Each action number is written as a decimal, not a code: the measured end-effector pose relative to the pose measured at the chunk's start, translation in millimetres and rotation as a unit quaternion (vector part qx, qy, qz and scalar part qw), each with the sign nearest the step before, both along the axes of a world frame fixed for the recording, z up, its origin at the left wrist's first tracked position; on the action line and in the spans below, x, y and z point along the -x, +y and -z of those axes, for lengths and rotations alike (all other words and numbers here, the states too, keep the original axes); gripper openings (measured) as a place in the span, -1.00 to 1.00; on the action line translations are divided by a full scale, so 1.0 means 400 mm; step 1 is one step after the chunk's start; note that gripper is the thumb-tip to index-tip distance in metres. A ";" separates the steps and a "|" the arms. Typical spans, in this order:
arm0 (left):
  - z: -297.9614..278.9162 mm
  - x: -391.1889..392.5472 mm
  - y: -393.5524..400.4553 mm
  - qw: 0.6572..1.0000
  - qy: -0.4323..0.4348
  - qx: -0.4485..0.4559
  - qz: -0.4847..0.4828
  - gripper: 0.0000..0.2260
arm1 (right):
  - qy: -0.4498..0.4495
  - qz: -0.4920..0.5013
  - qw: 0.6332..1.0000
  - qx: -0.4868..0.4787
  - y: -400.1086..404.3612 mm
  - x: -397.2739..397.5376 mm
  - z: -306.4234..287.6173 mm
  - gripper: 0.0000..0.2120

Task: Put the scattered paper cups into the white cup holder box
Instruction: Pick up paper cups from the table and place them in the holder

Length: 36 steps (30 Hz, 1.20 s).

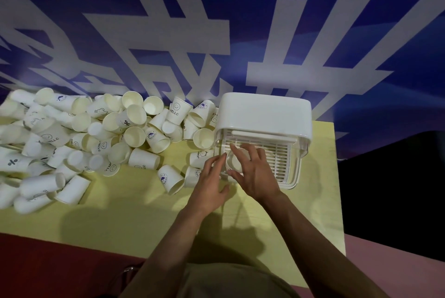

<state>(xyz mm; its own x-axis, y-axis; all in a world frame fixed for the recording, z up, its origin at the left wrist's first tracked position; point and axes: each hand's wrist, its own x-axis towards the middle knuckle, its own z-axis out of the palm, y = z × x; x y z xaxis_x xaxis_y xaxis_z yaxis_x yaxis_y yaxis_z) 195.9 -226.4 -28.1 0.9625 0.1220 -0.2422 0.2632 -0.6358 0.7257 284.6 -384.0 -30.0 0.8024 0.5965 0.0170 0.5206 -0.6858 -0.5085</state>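
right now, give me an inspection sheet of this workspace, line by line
surface: yellow tabletop, dim light, shadows of the arms on it
job's things: white cup holder box at the right end, lid raised, slatted tray showing; one upturned cup at the tray's near left corner
clutter: heap of paper cups on the left, most lying on their sides
grippers: right hand with fingers curled round the upturned cup; left hand beside it, fingers straight, holding nothing
cables: nothing seen
surroundings: blue banner with white characters behind; dark area at right
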 end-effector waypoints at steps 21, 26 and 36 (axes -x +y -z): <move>0.012 -0.092 -0.012 0.991 0.095 0.092 -0.021 -0.11 | 0.291 0.129 0.927 -0.195 -0.028 -0.002 0.039 -0.32; 0.021 -0.134 -0.006 0.990 0.107 0.096 0.005 -0.14 | 0.296 0.138 0.930 -0.167 -0.035 -0.041 0.051 -0.43; 0.045 -0.205 0.006 0.987 0.122 0.096 0.033 -0.15 | 0.281 0.163 0.943 -0.079 0.001 -0.111 0.054 -0.64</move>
